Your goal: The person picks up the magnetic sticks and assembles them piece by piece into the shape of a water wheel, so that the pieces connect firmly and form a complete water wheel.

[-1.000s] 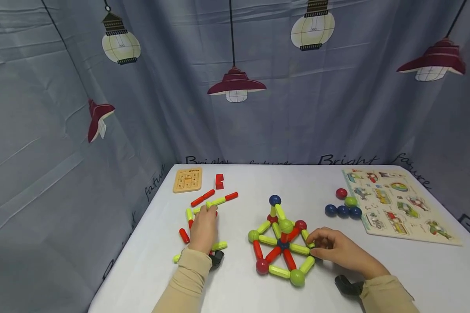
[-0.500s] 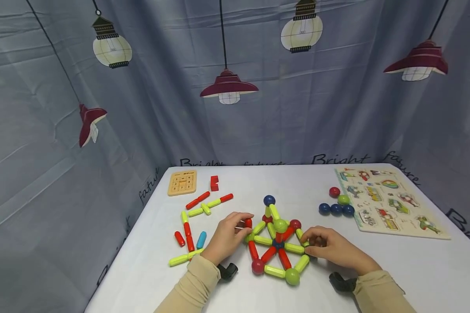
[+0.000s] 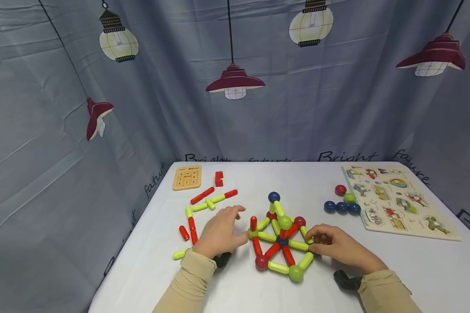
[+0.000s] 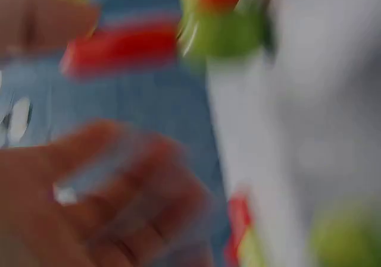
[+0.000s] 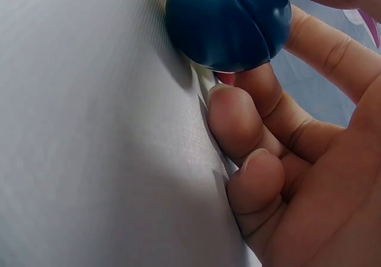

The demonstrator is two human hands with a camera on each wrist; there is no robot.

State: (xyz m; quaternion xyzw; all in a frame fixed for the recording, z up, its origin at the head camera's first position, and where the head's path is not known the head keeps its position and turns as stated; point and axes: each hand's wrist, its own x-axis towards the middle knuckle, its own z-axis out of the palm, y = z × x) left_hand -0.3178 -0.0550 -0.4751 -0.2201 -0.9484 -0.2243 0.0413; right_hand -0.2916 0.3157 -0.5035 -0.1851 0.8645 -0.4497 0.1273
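Observation:
A wheel-shaped frame of red and lime sticks and colored balls lies on the table, with a dark blue hub ball (image 3: pixel 282 241). On its left green ball (image 3: pixel 251 234) a red stick (image 3: pixel 253 223) stands upright. Just left of that stick my left hand (image 3: pixel 219 232) holds nothing, its thumb and fingers spread apart; the left wrist view is blurred. At the frame's right corner, my right hand (image 3: pixel 338 248) pinches a blue ball (image 5: pixel 229 26) between thumb and fingers, the other fingertips close to the table. The head view mostly hides that ball behind the hand.
Loose sticks, among them a short red one (image 3: pixel 184 233), lie left of the frame. Behind are a wooden number board (image 3: pixel 187 178) and a red block (image 3: pixel 219 178). Right of the frame sit several balls, including a red ball (image 3: pixel 340 190), beside a picture puzzle board (image 3: pixel 399 202).
My left hand brought a red stick from the left pile to the left green ball, let go of it and drew back slightly left. My right hand kept its hold on the blue ball.

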